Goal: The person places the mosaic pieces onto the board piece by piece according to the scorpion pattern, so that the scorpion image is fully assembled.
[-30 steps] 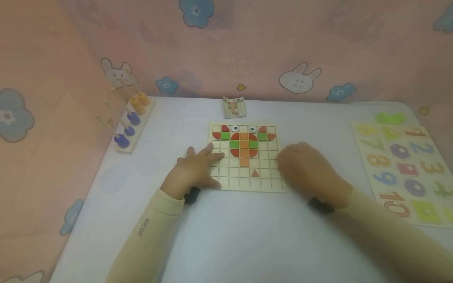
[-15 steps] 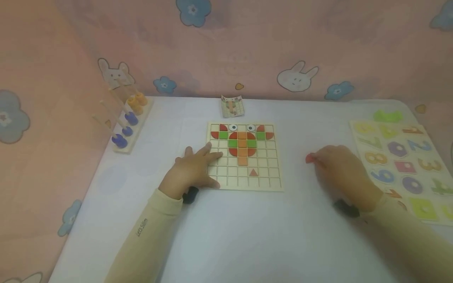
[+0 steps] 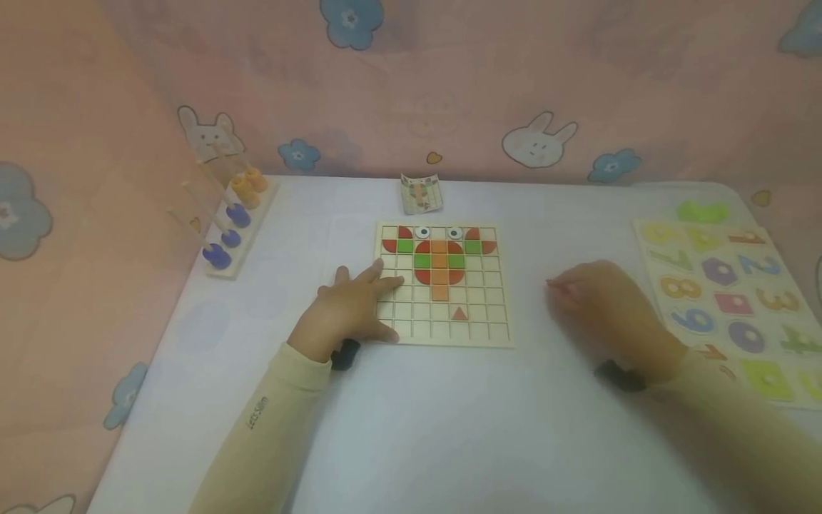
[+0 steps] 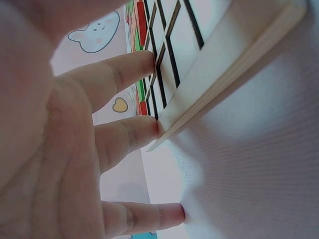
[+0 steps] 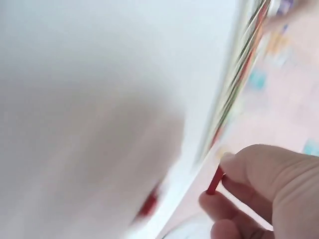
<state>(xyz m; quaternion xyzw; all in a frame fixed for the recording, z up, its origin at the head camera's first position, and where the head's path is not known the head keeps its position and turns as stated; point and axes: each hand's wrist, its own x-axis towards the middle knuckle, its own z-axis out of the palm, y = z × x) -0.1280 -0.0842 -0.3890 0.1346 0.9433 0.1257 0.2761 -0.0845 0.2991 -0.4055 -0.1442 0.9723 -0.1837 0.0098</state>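
Note:
My right hand [image 3: 606, 310], off to the right of the wooden grid board [image 3: 411, 330], pinches a thin red tile [image 5: 215, 180] between thumb and fingers. Only a bit of that tile shows in the head view. My left hand [image 3: 347, 310] lies at the board's left edge with fingers spread; some fingertips [image 4: 144, 62] touch the board, while another presses the white table. Red, green and orange tiles and two eye discs form an animal face on the board. A red triangle tile [image 3: 459, 313] sits lower right of the orange column [image 3: 439, 293].
Behind the board lies a small picture card [image 3: 421, 194] with a similar pattern. A peg stand [image 3: 225, 270] with blue and yellow rings is at left. To the right are a number-puzzle board [image 3: 713, 275] and a green object [image 3: 703, 211]. A blurred red thing [image 5: 148, 203] shows on the table.
My right hand has moved right, away from the board, and over the last half second slightly back left, with the red tile in its fingers. My left hand has stayed in place.

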